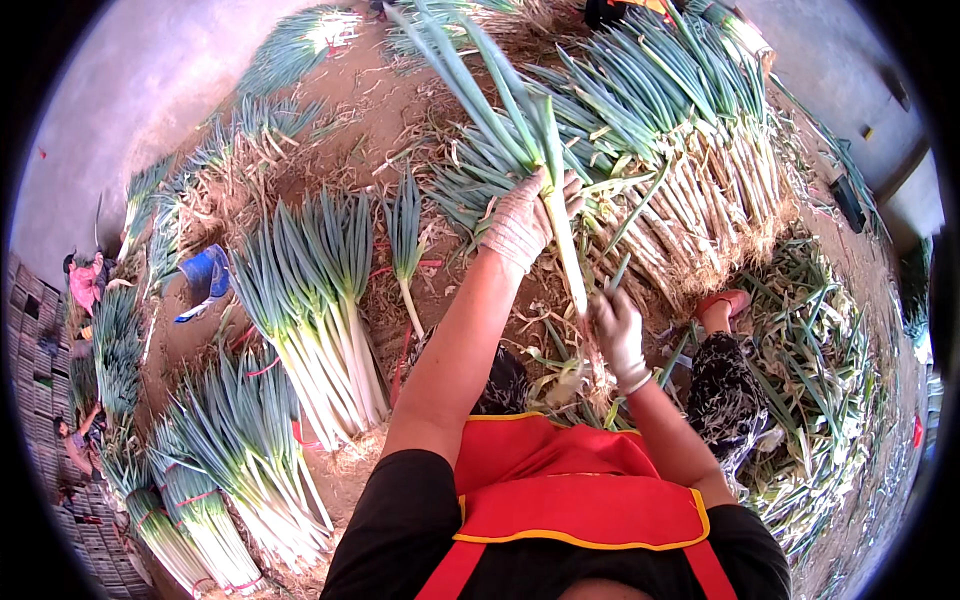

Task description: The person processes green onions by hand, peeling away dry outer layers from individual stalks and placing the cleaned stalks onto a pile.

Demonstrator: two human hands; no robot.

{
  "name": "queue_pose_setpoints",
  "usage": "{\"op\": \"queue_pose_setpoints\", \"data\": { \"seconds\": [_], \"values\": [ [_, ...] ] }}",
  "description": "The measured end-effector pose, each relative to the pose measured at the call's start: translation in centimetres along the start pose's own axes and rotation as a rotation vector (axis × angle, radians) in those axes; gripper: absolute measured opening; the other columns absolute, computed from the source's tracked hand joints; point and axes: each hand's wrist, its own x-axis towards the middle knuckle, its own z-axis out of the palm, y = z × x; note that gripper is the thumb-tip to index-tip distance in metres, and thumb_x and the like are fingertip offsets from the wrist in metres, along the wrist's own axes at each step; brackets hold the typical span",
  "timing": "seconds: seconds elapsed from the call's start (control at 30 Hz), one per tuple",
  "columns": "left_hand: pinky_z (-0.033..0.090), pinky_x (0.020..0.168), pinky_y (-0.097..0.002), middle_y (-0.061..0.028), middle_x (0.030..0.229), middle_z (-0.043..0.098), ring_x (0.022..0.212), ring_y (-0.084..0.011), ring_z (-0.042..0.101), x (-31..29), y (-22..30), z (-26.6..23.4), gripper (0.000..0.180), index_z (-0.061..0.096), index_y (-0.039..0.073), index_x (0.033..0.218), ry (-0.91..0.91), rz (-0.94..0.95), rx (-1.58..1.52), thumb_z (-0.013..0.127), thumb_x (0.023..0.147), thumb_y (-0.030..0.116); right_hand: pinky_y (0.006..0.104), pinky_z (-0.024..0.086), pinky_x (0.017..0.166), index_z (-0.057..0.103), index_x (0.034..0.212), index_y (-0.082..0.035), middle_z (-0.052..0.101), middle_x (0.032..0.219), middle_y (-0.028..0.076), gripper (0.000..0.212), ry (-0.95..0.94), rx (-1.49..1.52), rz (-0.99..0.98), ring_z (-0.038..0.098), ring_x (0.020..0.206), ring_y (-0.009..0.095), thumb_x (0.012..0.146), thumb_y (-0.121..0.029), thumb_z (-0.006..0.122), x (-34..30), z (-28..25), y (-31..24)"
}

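A long green onion [566, 240] slants in front of me, leaves up and roots down. My left hand [522, 218], in a pale glove, is wrapped round it where the leaves meet the white stalk. Lower down, my right hand [615, 325], also gloved, is closed beside the stalk near the root end. What its fingers hold is hidden, though a green strip [621, 270] sticks up behind it. To the left lie a row of cleaned green onions [325, 310] with white stalks and one single green onion [405, 240].
Uncleaned green onions [715, 190] with brown roots lie in a big heap at the far right. Stripped leaves [810, 390] cover the ground to the right. Tied bundles [205, 520] lie at the lower left, near a blue bucket [205, 273]. Other people [85, 280] are at the left edge.
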Motion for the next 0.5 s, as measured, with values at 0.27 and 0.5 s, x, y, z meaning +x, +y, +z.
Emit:
{"op": "queue_pose_setpoints", "data": {
  "seconds": [0.27, 0.5],
  "values": [
    [0.050, 0.090, -0.0404, -0.0128, 0.101, 0.064, 0.096, -0.0252, 0.061, 1.6, -2.1, -1.8, 0.028, 0.057, 0.001, 0.111, 0.040, 0.144, 0.078, 0.064, 0.089, 0.016, 0.0312, 0.050, 0.066, 0.059, 0.094, 0.003, 0.065, 0.079, 0.011, 0.029, 0.066, -0.114, -0.194, 0.060, 0.069, 0.015, 0.083, -0.021, 0.072, 9.7, 4.4, -9.2],
    [0.042, 0.103, -0.0444, -0.0182, 0.115, 0.060, 0.110, -0.0312, 0.058, 0.5, -1.8, -0.5, 0.038, 0.049, -0.001, 0.124, -0.040, 0.170, 0.118, 0.062, 0.091, 0.013, 0.0273, 0.053, 0.067, 0.062, 0.107, 0.002, 0.067, 0.091, 0.009, 0.022, -0.141, 0.599, 0.272, 0.064, 0.075, 0.015, 0.093, -0.015, 0.059, 11.5, 2.3, -6.1]
  ]
}}
